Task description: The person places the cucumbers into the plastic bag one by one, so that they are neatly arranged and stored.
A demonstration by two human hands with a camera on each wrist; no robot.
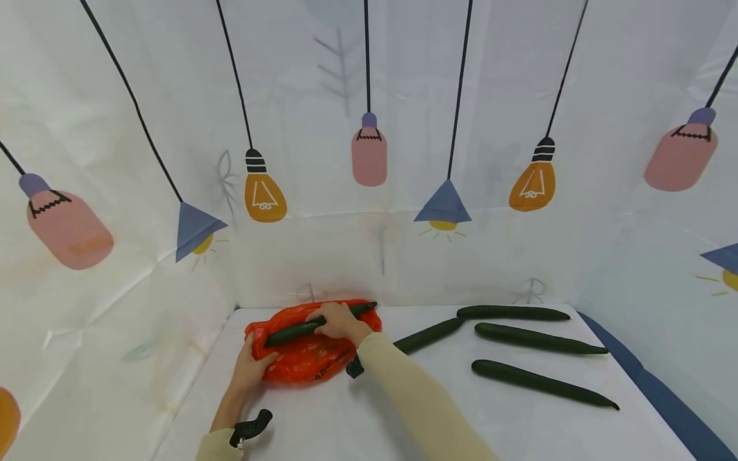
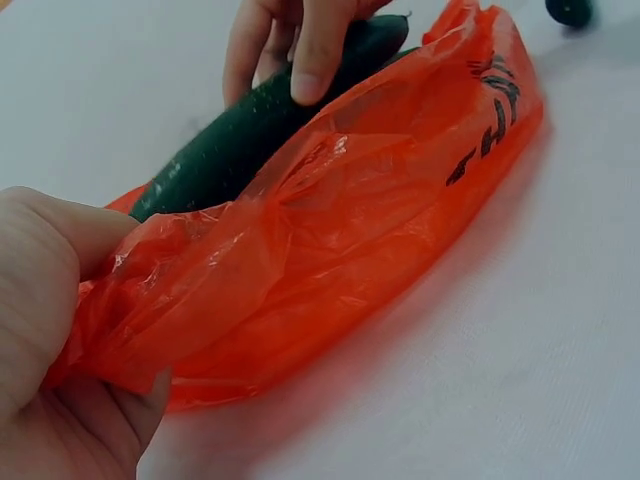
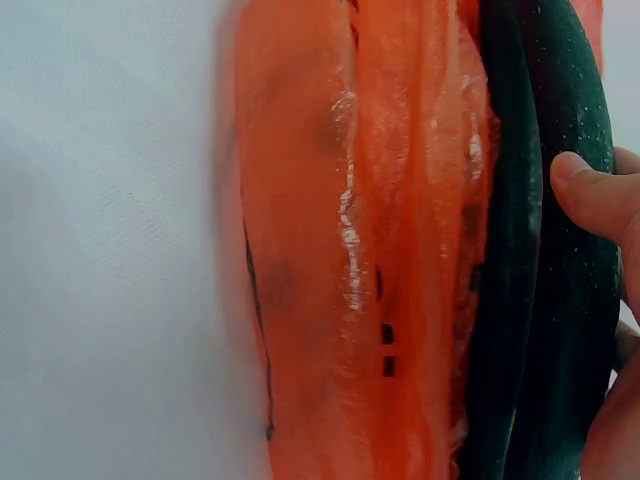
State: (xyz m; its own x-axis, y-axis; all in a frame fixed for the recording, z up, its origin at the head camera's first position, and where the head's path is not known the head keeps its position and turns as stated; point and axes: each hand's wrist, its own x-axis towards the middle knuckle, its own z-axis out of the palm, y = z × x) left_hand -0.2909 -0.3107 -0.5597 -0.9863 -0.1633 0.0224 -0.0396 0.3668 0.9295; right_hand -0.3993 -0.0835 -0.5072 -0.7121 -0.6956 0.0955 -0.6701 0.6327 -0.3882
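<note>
A crumpled red plastic bag (image 1: 311,365) with black printing lies on the left of the white table. My left hand (image 1: 249,370) pinches its left rim between thumb and fingers, bunching the plastic in the left wrist view. From above, my right hand (image 1: 337,320) grips a long dark green cucumber (image 1: 287,334) around its middle. That cucumber slants over the bag's mouth, and its left end is tucked behind the rim near my left thumb. In the right wrist view a second cucumber (image 3: 508,250) lies alongside it, against the bag's edge.
Several more cucumbers (image 1: 542,384) lie spread over the right half of the white table (image 1: 323,426). One (image 1: 429,336) is partly hidden behind my right forearm. A pale sheet (image 1: 323,256) printed with hanging lamps encloses the table at the back and sides.
</note>
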